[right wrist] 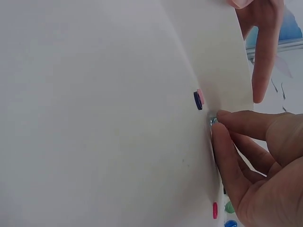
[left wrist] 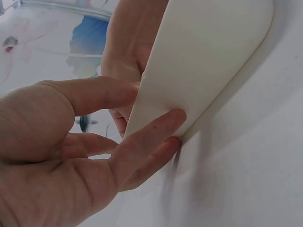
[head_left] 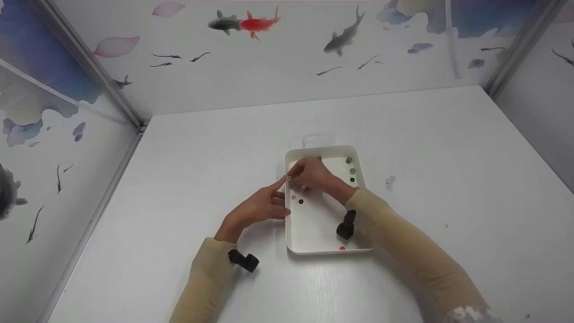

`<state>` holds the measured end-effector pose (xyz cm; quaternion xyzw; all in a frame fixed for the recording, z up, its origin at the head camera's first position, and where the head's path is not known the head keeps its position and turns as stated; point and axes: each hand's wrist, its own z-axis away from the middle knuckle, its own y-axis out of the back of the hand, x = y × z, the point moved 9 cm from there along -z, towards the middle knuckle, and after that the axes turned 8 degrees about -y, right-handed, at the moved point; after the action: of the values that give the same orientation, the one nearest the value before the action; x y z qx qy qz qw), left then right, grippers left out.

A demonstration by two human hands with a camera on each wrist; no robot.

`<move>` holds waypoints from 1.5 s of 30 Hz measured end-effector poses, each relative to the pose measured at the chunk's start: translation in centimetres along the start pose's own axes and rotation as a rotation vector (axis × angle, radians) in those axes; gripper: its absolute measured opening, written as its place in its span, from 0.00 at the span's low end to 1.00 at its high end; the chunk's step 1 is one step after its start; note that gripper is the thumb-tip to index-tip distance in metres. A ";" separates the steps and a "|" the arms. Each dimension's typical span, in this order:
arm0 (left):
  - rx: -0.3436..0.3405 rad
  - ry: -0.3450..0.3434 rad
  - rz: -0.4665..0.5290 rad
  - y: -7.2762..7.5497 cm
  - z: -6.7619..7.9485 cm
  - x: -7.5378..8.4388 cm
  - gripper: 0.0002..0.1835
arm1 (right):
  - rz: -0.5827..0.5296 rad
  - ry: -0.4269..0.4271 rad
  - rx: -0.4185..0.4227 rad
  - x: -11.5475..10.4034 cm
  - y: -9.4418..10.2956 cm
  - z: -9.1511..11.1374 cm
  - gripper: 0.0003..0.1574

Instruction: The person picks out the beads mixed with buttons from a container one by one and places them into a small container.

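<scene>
A white rectangular tray (head_left: 320,229) with raised walls lies on the white table. My right hand (head_left: 311,174) reaches into it beside the left wall. Thumb and finger pinch a small shiny bluish piece (right wrist: 214,120), mostly covered by the fingertips. Close by on the tray floor are a pink disc (head_left: 293,197) and a dark disc (head_left: 301,202). From outside, my left hand (head_left: 258,206) touches the same wall. Its extended index finger is at the rim, and other fingertips (left wrist: 176,117) press against the outer face.
Along the tray's right side sit a green piece (head_left: 349,160), a paler green one (head_left: 352,171) and a black one (head_left: 352,180). A bright pink disc (head_left: 342,248) is by the near wall. Behind the tray stands a transparent box-like item (head_left: 318,140). Printed panels (head_left: 269,76) border the table.
</scene>
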<state>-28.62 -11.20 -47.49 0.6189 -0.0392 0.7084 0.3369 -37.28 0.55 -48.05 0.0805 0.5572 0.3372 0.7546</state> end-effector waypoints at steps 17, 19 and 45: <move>-0.023 -0.018 0.027 -0.1 0.2 0.3 0.52 | -0.061 -0.015 -0.027 0.2 0.5 0.4 0.16; -0.019 -0.018 0.027 -0.1 0.3 0.4 0.52 | -0.075 -0.025 -0.030 0.3 0.7 0.5 0.16; -0.004 -0.001 0.018 -0.1 0.2 0.1 0.52 | -0.181 -0.027 -0.006 -0.3 3.5 1.5 0.17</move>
<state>-28.43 -11.17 -47.44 0.6180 -0.0465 0.7112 0.3318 -37.45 3.45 -45.51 0.0321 0.5510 0.2679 0.7897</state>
